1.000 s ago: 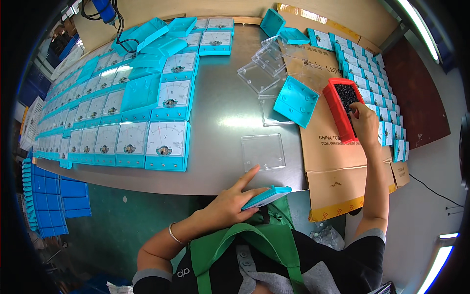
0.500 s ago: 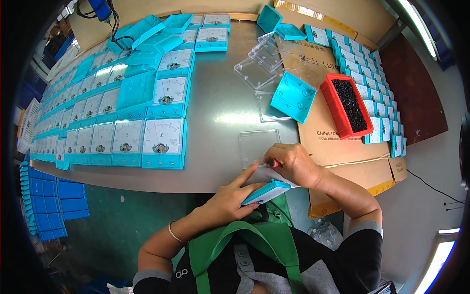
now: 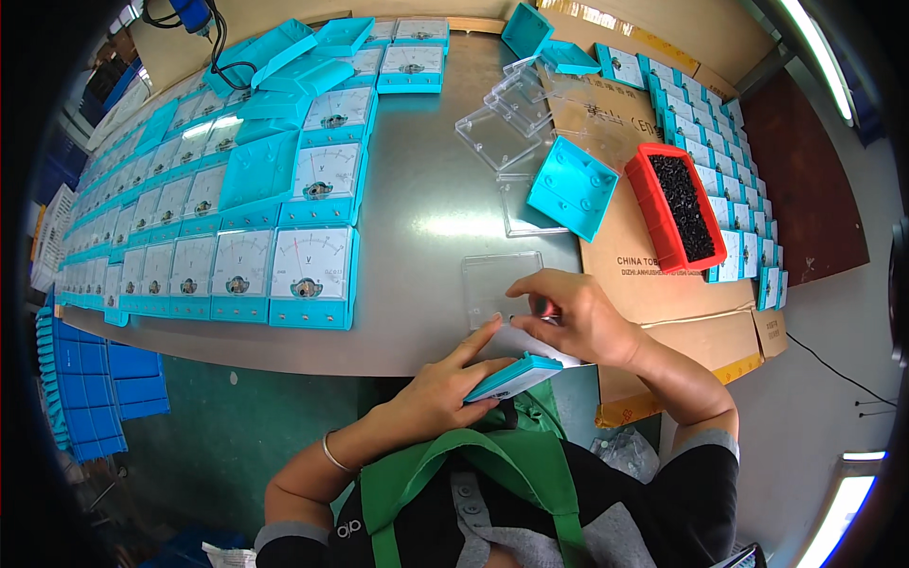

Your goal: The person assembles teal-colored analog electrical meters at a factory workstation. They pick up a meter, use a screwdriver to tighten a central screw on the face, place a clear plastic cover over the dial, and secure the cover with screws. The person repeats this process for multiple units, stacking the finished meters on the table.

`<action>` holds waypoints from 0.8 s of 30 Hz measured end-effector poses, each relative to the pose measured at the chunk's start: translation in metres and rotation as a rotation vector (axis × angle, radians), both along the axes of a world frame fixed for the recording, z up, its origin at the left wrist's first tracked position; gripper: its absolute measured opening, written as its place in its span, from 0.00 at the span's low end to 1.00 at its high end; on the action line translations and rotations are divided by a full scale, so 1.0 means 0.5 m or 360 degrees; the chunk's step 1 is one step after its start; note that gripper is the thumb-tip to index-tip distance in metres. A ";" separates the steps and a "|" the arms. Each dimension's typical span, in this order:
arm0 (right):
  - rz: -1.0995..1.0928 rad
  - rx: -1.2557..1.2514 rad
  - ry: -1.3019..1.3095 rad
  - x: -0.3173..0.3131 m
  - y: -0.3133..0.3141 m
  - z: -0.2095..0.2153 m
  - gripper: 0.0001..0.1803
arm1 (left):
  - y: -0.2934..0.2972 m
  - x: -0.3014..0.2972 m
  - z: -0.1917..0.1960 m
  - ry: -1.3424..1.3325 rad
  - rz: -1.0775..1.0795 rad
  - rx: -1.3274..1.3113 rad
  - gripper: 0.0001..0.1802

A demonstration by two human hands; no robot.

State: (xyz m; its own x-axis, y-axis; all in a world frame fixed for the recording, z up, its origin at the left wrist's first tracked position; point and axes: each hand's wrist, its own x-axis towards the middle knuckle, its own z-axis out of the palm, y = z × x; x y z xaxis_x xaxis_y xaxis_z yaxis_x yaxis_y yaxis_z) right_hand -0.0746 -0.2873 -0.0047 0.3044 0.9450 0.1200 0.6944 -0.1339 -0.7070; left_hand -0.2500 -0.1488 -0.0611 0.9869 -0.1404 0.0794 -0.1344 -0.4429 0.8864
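My left hand (image 3: 443, 386) grips a panel meter (image 3: 519, 379) with a teal case, tilted on its side just in front of the table edge. Its index finger points up toward my right hand. My right hand (image 3: 597, 317) is curled above the meter, with a screwdriver (image 3: 546, 308) held in the palm. Only its red and dark handle shows; the shaft is hidden. The right thumb and index finger stand apart near the left fingertip, and a tiny dark thing there is too small to name. Behind the hands, a clear cover (image 3: 500, 276) lies flat on the table.
Rows of teal meters (image 3: 308, 270) fill the left side, with empty teal cases (image 3: 260, 175) on top. A red bin (image 3: 653, 222) of small black parts stands on the cardboard (image 3: 615, 293) at right. Clear covers (image 3: 494, 137) and a teal case (image 3: 571, 189) lie between. More meters (image 3: 729, 251) line the far right.
My right hand has shifted slightly right, its thumb and index finger spreading while the screwdriver handle sits deeper in the palm. The left hand and the meter have barely moved.
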 end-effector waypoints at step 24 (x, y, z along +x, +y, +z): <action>-0.0173 0.1205 0.1378 -0.032 0.026 -0.061 0.10 | -0.006 0.001 0.013 -0.0055 -0.0002 0.0190 0.26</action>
